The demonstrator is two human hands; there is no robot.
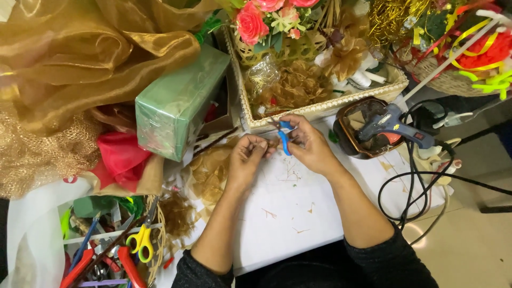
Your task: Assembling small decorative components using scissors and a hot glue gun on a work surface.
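A small blue-handled metal cutter [284,137] is pinched in the right hand [309,146]; thin brown wire stems [256,143] are pinched in the left hand [246,159], over white paper [288,208]. At twelve o'clock, a woven cream basket [320,109]; at two o'clock, a blue glue gun [389,125].

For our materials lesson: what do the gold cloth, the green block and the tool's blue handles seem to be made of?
Gold cloth: sheer, shiny organza-like fabric, translucent folds. Green block: probably floral foam in glossy film, going by glare. Blue handles in the right hand: likely plastic or rubber, matte.
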